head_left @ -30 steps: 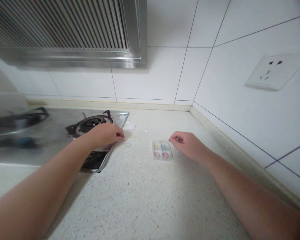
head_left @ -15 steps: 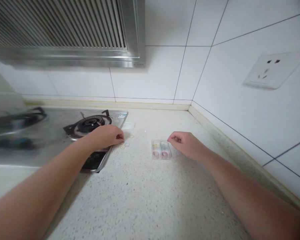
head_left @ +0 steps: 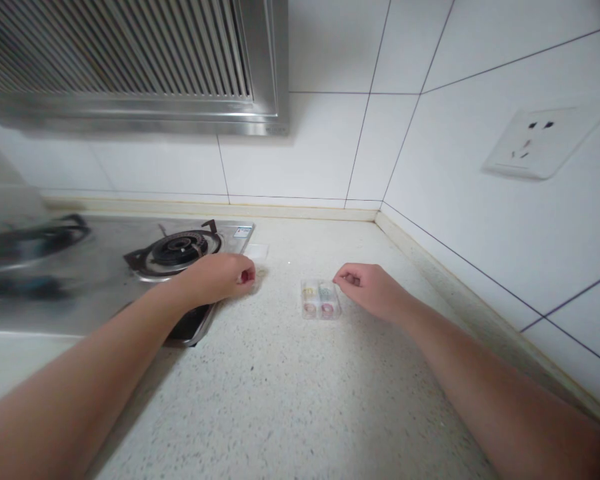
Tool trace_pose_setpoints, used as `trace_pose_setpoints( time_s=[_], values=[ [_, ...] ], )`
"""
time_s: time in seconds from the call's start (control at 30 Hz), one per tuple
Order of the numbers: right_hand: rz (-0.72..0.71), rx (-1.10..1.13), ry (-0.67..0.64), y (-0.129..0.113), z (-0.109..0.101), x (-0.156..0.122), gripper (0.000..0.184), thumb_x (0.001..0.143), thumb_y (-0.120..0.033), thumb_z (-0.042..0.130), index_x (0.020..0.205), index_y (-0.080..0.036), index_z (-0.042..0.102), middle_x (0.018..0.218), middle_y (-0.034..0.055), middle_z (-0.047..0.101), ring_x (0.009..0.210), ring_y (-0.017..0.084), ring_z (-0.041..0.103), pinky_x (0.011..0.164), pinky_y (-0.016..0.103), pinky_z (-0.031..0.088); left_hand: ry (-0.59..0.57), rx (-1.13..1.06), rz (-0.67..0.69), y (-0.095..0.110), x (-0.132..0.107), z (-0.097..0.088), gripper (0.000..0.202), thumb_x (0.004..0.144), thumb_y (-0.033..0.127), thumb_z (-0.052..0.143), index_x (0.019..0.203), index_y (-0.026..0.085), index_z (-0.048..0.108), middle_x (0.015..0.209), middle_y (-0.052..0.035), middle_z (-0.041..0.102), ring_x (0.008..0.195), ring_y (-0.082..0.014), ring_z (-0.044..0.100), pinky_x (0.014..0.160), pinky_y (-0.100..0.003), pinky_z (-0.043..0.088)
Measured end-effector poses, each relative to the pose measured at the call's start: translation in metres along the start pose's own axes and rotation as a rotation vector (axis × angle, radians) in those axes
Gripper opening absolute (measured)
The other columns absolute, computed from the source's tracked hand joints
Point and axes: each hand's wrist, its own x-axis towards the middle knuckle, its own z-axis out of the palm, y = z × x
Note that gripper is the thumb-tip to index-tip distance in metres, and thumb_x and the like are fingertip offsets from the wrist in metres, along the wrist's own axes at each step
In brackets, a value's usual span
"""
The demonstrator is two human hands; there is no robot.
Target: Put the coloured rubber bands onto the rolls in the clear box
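Observation:
A small clear compartment box (head_left: 321,313) lies on the counter, with yellow, green and pinkish-red small rings, like elastic bands, in its sections. My right hand (head_left: 363,283) is closed at its upper right corner, with thumb and fingertip pinching the edge. To the left, my left hand (head_left: 229,275) rests low over the counter beside the stove edge, fingers curled together; what they hold, if anything, is hidden. A pale yellow ring (head_left: 261,272) lies just beyond its fingertips. Behind that is a flat clear plastic piece (head_left: 257,251), perhaps a lid.
A steel gas stove (head_left: 105,293) with a black burner (head_left: 181,249) is at left, partly under my left forearm. A range hood (head_left: 180,123) hangs above it. The speckled counter (head_left: 280,400) meets tiled walls; a socket (head_left: 530,143) is on the right wall.
My left hand has moved slightly right and now covers the spot where blue and yellow rings lay. My right hand and the box keep their places, apart from a slight view shift.

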Motion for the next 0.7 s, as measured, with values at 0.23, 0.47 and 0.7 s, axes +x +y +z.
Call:
trace_pose_setpoints(
  time_s=[0.23,0.47,0.7],
  values=[
    [-0.002,0.007,0.042,-0.001,0.002,0.0,0.018,0.086,-0.031,0.054,0.082,-0.022,0.069,0.07,0.0007,0.066,0.061,0.013,0.056,0.056,0.025,0.034,0.12,-0.488,0.036,0.046,0.0,0.008,0.013,0.085,0.029,0.054,0.087,0.018,0.062,0.078,-0.0014,0.064,0.067,-0.0131,0.054,0.06,-0.024,0.037],
    [-0.077,0.074,0.073,-0.022,0.004,-0.006,0.016,0.087,-0.028,0.054,0.086,-0.021,0.068,0.065,-0.0009,0.063,0.053,0.01,0.05,0.051,0.024,0.031,0.172,-1.027,-0.002,0.089,0.001,0.018,0.011,0.09,0.026,0.051,0.085,0.017,0.052,0.084,-0.0026,0.065,0.07,-0.0108,0.054,0.063,-0.023,0.04],
    [-0.149,0.124,0.066,-0.032,0.007,-0.01,0.014,0.087,-0.025,0.055,0.085,-0.019,0.067,0.059,-0.0023,0.059,0.048,0.008,0.044,0.049,0.022,0.029,0.175,-1.203,-0.031,0.102,-0.001,0.018,0.018,0.088,0.033,0.057,0.088,0.016,0.057,0.086,-0.0047,0.063,0.057,-0.0083,0.046,0.049,-0.02,0.037]
  ],
)
